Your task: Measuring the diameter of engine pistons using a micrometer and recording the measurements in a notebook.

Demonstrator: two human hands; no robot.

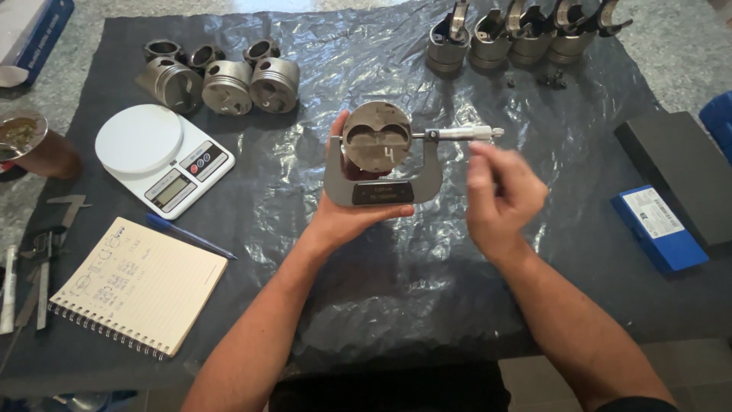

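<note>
My left hand (347, 217) holds a grey outside micrometer (381, 191) by its frame, together with a metal piston (375, 137) seated between the anvils, crown facing me. The micrometer's spindle and thimble (465, 133) stick out to the right. My right hand (499, 194) hovers just below and right of the thimble, fingers loosely curled and blurred, holding nothing that I can see. Both hands are above the middle of a black plastic sheet (427, 290).
Several pistons (225, 80) lie at the back left, several pistons with connecting rods (526, 34) at the back right. A white kitchen scale (164, 156), blue pen (191, 236) and spiral notebook (141, 286) sit left. A blue box (659, 229) and black case (679, 175) lie right.
</note>
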